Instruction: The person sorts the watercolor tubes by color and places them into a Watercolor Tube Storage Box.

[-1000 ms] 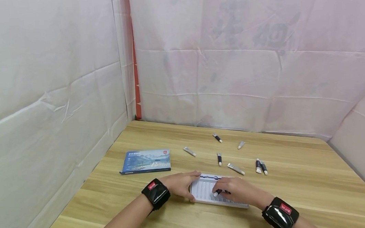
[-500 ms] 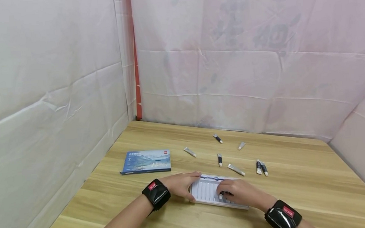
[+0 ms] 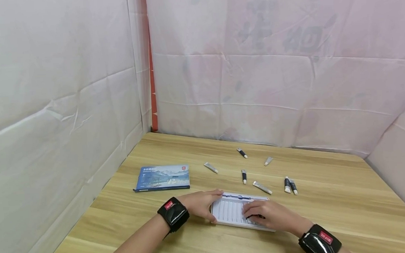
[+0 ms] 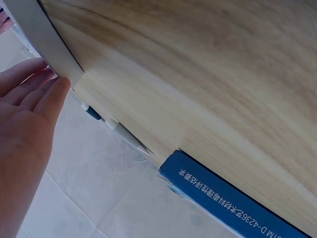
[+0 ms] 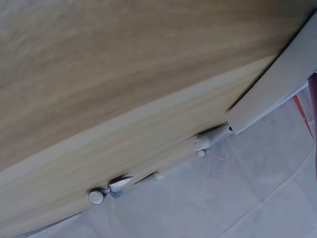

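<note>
A white slotted tray point(image 3: 227, 210) lies on the table in front of me. My left hand point(image 3: 199, 205) holds its left end, thumb at the near corner and fingers at the far one; in the left wrist view the fingertips touch the tray's wall point(image 4: 49, 44). Over the tray's right half, my right hand point(image 3: 263, 214) pinches a small dark paint tube point(image 3: 258, 216), mostly hidden by the fingers. A thin blue paintbrush-like stick point(image 3: 239, 196) lies along the tray's far side. Beyond it are scattered a silver paint tube point(image 3: 262, 187) and a dark paint tube point(image 3: 244, 176).
A blue box point(image 3: 162, 178) with a landscape picture lies left of the tray. More tubes lie farther back, one silver point(image 3: 210, 167) and one dark point(image 3: 242, 152). Two dark tubes point(image 3: 290, 185) lie together at the right. White sheeting point(image 3: 221, 83) hangs behind the table point(image 3: 330, 211).
My right hand has shifted slightly right over the tray with the paint tube, whose white cap has gone out of sight under the fingers. The left hand stays on the tray's left end.
</note>
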A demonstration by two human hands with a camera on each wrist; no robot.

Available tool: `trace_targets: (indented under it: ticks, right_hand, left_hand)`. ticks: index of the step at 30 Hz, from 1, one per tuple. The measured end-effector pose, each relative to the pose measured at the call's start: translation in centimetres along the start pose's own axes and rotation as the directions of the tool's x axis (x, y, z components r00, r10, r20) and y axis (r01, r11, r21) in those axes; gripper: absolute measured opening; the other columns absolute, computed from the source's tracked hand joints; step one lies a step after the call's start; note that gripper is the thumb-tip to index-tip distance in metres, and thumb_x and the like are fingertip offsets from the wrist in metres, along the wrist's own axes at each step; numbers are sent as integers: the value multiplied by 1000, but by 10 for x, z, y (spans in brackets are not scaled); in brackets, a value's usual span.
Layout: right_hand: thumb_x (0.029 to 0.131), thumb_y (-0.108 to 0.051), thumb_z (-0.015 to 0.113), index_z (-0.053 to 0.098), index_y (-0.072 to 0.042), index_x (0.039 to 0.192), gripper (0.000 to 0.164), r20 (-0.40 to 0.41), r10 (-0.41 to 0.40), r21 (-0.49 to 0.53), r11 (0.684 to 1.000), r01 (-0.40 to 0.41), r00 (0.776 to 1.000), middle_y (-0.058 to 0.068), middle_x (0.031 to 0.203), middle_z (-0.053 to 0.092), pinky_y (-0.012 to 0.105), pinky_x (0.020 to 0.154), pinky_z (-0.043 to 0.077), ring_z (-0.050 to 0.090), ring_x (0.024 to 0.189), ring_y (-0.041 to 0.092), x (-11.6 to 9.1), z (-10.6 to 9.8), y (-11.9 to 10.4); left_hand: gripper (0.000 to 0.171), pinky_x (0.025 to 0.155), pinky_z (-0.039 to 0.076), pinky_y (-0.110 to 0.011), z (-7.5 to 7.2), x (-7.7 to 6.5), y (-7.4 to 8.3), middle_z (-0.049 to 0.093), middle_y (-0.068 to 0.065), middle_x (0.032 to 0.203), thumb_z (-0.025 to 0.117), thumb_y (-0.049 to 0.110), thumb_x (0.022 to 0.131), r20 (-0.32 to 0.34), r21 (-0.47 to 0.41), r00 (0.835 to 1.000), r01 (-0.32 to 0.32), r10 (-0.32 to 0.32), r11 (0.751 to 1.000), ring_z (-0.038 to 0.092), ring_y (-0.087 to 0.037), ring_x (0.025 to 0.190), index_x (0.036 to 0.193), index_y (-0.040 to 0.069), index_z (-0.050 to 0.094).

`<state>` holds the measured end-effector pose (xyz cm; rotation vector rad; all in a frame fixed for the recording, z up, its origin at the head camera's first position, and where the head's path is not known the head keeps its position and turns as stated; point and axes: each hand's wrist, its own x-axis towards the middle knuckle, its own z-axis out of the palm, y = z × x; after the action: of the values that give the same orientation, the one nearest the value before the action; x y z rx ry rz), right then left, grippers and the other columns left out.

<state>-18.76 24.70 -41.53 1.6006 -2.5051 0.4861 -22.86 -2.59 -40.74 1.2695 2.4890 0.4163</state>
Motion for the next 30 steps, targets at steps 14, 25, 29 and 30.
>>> trace_targets:
  ticks: [14,25,29,30]
  right_hand:
    - [78,-5,71,71,-13,91,16,-8,-3,-56,998,2,1000,-2,102,63,23,77,48,60,94,12,1,4,-1]
    - [78,-4,70,70,-11,91,15,-20,35,-57,998,-36,999,-1,103,62,25,75,50,59,94,12,0,7,-3]
    - [78,-5,70,69,-9,99,21,-36,78,-39,996,-79,996,2,108,61,31,76,51,59,98,17,1,3,-4]
    - [78,-4,70,68,-8,101,23,-55,88,-38,995,-90,995,3,109,60,31,76,51,59,98,18,0,0,-3]
  left_hand:
    - [83,104,23,-23,0,-1,0,27,-6,147,73,35,76,-8,5,1000,-2,2,1000,24,-15,132,141,0,34]
    - [83,104,23,-23,0,-2,-1,26,-7,148,73,35,77,-5,10,1000,-13,13,1000,24,-15,133,141,0,33]
    - [83,104,22,-23,-1,-2,0,26,-7,148,73,35,77,-3,6,1000,-8,8,1000,24,-15,133,141,0,33]
    - [83,104,22,-23,-1,-2,1,26,-7,148,73,35,77,-3,2,1000,-5,5,1000,24,-15,133,141,0,33]
